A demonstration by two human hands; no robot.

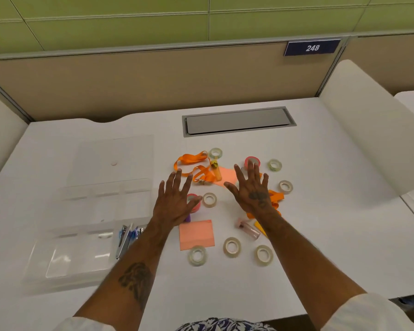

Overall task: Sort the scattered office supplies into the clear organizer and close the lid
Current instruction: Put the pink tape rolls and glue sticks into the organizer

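From the head camera, a white desk (320, 175) sits in a cubicle with tan partition panels (153, 82) behind it, green wall tiles above, and a blue sign (312, 48) reading 248. A grey cable hatch (238, 121) is set into the desk's far middle.

The clear organizer (91, 225) lies at the left with its lid (115, 158) swung open away from the person. Its dividers are faint against the white, so the compartments cannot be counted. One compartment at its right edge holds nail clippers (123, 240) and something blue, partly hidden by the left forearm.

The left hand (175, 201) and right hand (251, 187) hover over the supplies, both flat with fingers spread, holding nothing. They cover part of a pink tape roll (193, 202), a purple item and an orange lanyard (276, 199).

Visible are eight pale tape rolls (231, 246), two pink ones, two orange sticky-note pads (196, 234), a second lanyard (191, 163) and a small pink bottle (249, 229).
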